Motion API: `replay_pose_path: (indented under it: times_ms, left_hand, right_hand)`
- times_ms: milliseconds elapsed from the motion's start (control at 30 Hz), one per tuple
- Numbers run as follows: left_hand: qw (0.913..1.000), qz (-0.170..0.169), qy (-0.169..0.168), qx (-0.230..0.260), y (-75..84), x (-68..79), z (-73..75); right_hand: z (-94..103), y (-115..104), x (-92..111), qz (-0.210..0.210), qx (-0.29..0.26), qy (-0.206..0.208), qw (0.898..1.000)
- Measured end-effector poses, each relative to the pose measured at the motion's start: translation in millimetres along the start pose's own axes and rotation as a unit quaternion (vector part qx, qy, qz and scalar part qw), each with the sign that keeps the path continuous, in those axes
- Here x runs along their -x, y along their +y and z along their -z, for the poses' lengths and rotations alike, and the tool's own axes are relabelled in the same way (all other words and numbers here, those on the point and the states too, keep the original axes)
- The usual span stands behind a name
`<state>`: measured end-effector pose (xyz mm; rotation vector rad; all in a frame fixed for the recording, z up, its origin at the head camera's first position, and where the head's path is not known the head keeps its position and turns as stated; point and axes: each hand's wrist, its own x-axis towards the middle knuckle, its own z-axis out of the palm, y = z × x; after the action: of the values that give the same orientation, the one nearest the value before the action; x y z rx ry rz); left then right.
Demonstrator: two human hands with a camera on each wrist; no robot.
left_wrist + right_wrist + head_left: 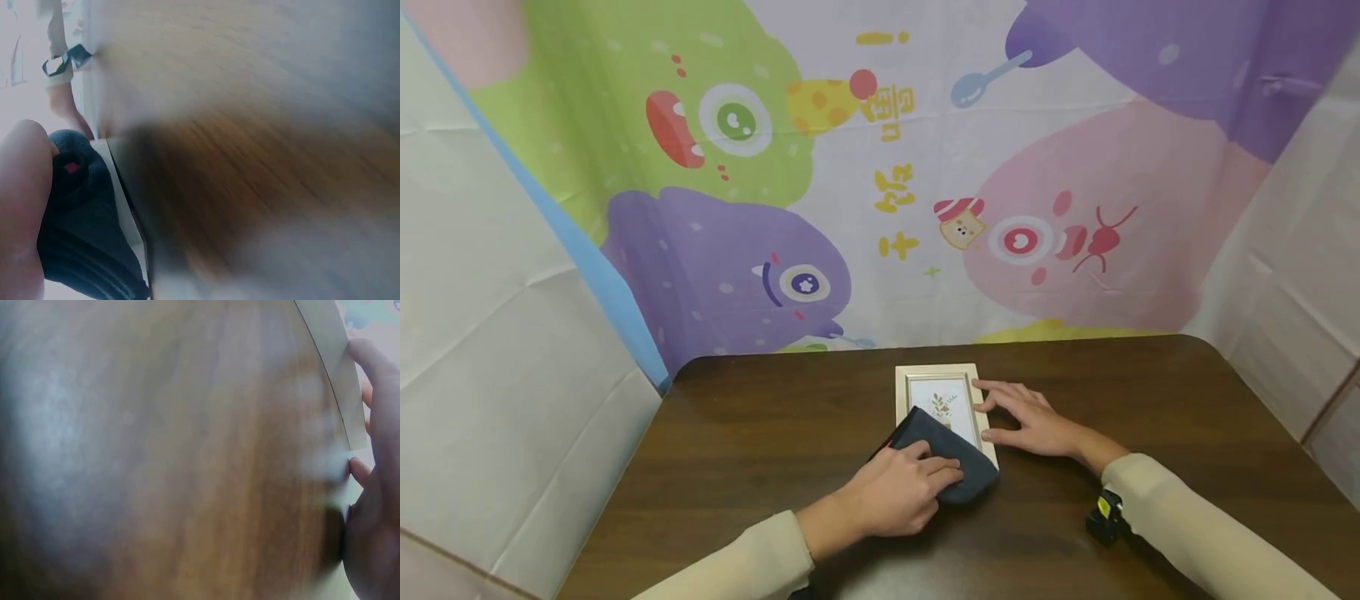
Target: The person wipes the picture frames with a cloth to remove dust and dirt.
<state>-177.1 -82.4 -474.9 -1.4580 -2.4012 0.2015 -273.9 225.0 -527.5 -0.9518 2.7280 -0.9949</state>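
Note:
A picture frame with a pale wooden border and a plant print lies flat on the table. My left hand grips a folded dark blue cloth, which covers the frame's lower part. In the left wrist view the cloth is bunched beside the hand, with a small pink patch inside a fold. My right hand has its fingers spread, with fingertips and thumb touching the frame's right edge. The right wrist view shows these fingers along the frame's side.
The brown wood-grain table runs back to a cartoon-printed curtain. White sheeting hangs at the left, and more at the right. A black wrist camera sits at my right sleeve.

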Motion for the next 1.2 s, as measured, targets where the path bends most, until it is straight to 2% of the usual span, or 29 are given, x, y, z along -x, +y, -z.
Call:
replay_pose_path:
  times_ms: [300,500,967,1200]
  left_hand:
    - [0.9994,0.018,0.024,0.016,-14.4,26.7,2.9]
    - [0.9991,0.017,0.036,0.016,-16.9,32.5,3.5]
    - [0.9994,0.002,0.009,0.033,-11.3,16.7,1.2]
    - [0.9996,-0.024,-0.004,0.011,-5.8,-3.3,1.9]
  right_hand:
    - [1.3,0,0,-0.009,0.008,-0.002,1.000]
    - [2.0,-3,0,-0.009,0.010,0.000,1.000]
    - [-0.2,-3,0,-0.012,-0.002,-0.007,1.000]
    - [1.0,-4,0,-0.001,0.006,0.004,1.000]
